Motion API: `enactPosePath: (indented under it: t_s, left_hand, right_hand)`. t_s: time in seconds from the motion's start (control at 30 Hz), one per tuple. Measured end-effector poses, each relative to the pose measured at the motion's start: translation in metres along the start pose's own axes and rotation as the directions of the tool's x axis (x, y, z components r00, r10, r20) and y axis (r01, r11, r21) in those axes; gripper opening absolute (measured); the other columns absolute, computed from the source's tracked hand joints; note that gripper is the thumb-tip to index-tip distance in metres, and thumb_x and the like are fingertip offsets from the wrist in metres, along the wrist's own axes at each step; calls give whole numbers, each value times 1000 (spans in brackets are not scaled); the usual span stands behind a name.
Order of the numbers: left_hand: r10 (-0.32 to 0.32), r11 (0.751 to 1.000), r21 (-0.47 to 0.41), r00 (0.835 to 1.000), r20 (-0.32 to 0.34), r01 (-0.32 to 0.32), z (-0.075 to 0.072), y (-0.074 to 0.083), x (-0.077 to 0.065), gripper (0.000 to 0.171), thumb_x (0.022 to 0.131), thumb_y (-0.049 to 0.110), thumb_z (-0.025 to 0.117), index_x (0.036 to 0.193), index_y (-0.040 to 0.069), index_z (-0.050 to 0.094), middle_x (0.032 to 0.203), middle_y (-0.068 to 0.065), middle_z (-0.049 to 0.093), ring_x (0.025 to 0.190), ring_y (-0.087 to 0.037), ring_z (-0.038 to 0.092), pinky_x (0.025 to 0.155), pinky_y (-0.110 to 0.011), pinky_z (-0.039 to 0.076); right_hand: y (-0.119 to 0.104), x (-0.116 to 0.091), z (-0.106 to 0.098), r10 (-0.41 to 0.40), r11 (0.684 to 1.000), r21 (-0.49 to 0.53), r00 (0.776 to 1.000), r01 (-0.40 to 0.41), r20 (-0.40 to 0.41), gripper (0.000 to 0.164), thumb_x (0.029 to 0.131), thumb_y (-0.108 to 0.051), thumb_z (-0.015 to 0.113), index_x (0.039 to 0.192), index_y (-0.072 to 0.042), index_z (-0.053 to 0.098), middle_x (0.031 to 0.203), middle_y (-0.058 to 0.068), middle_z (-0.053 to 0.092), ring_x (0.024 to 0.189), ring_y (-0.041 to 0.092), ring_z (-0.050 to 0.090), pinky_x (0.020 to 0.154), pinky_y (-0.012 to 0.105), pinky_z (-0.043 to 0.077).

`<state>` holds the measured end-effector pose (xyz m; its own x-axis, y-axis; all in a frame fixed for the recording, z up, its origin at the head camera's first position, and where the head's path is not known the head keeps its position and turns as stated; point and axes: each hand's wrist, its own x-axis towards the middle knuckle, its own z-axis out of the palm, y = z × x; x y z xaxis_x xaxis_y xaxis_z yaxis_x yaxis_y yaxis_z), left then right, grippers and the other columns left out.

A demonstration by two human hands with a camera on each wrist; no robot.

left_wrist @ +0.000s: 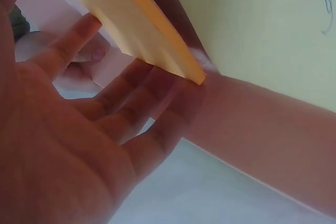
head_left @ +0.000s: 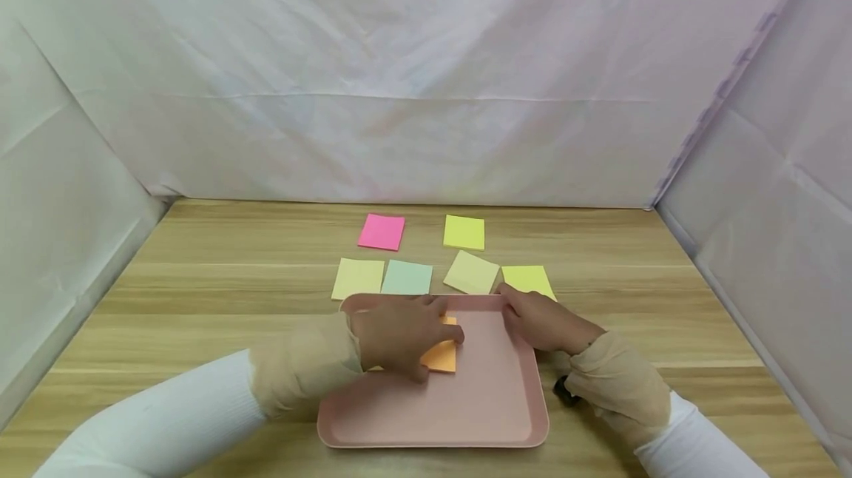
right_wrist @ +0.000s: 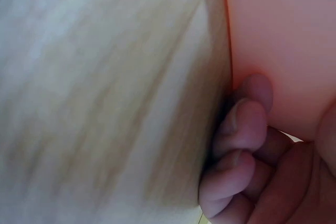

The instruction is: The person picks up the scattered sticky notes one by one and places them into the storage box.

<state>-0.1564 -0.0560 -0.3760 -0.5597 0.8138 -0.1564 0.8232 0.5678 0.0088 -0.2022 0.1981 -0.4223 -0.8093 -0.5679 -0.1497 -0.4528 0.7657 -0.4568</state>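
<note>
A pink tray (head_left: 492, 411) lies on the table. My left hand (head_left: 402, 337) reaches over it and holds an orange sticky note pad (head_left: 442, 357). In the left wrist view, the fingertips meet one edge of the orange pad (left_wrist: 142, 30), with the thumb tip partly cut off at the top. Beside that pad, a pale yellow sticky note pad (left_wrist: 268, 30) carries a pen mark; in the head view the left hand mostly covers it. The tray's far right corner is gripped by my right hand (head_left: 549, 319), its fingers curled at the rim in the right wrist view.
Beyond the tray lie several sticky note pads: pink (head_left: 382, 232), bright yellow (head_left: 464, 232), pale yellow (head_left: 358, 278), mint green (head_left: 407, 277), another pale yellow (head_left: 471, 272) and yellow-green (head_left: 527, 280). White sheets (head_left: 413, 78) enclose the wooden table (head_left: 220, 263) on the back and sides.
</note>
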Motion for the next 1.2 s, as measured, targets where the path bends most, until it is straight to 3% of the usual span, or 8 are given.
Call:
enactPosePath:
  t_s: [0.17, 0.3, 0.7, 0.9, 1.03, 1.2]
  left_hand:
    - [24, 999, 27, 998, -64, -23, 8, 1, 4, 62, 65, 36, 76, 121, 27, 52, 102, -3, 52, 103, -21, 53, 87, -37, 49]
    - [18, 999, 39, 996, -88, -15, 11, 3, 6, 63, 64, 36, 76, 121, 24, 51, 102, -4, 53, 103, -22, 52, 84, -39, 50]
    - [6, 996, 92, 998, -67, 0, 9, 3, 6, 57, 70, 41, 74, 118, 24, 51, 99, -3, 54, 103, -22, 52, 85, -40, 50]
    - [-13, 999, 38, 999, -31, 14, 8, -1, 5, 56, 71, 40, 73, 121, 25, 51, 100, -1, 54, 104, -21, 52, 83, -40, 48]
    - [-14, 1000, -4, 1000, -15, 14, 2, -5, 1, 54, 77, 43, 68, 125, 26, 50, 110, 2, 55, 103, -17, 51, 81, -37, 46]
    - [-3, 997, -74, 995, -101, -4, -14, -16, -7, 44, 86, 34, 63, 127, 24, 54, 118, 3, 57, 102, -17, 52, 84, -39, 47]
  right_hand:
    - [-1, -1, -1, 4, 1000, 6, 1000, -4, 3, 10, 98, -12, 40, 101, -13, 49, 81, 5, 61, 70, 13, 53, 63, 33, 47]
    - [0, -1, -1, -8, 1000, 9, 1000, 8, 1, 10, 98, -12, 39, 102, -13, 49, 82, 6, 62, 71, 13, 54, 63, 33, 47]
    - [2, 1, -1, -14, 1000, 3, 1000, 14, 1, 10, 98, -13, 40, 101, -14, 49, 78, 5, 59, 69, 15, 52, 63, 33, 46]
    - [2, 1, -2, -9, 1000, -3, 1000, 9, -4, 9, 98, -13, 40, 100, -13, 49, 75, 4, 58, 69, 15, 52, 62, 33, 46]
    - [2, 1, -2, -10, 1000, 5, 1000, 10, 7, 10, 98, -13, 39, 101, -13, 49, 76, 4, 59, 69, 15, 52, 63, 33, 46]
    - [2, 1, -2, -5, 1000, 10, 1000, 5, 12, 11, 98, -13, 39, 101, -14, 50, 75, 4, 58, 69, 15, 52, 63, 33, 46]
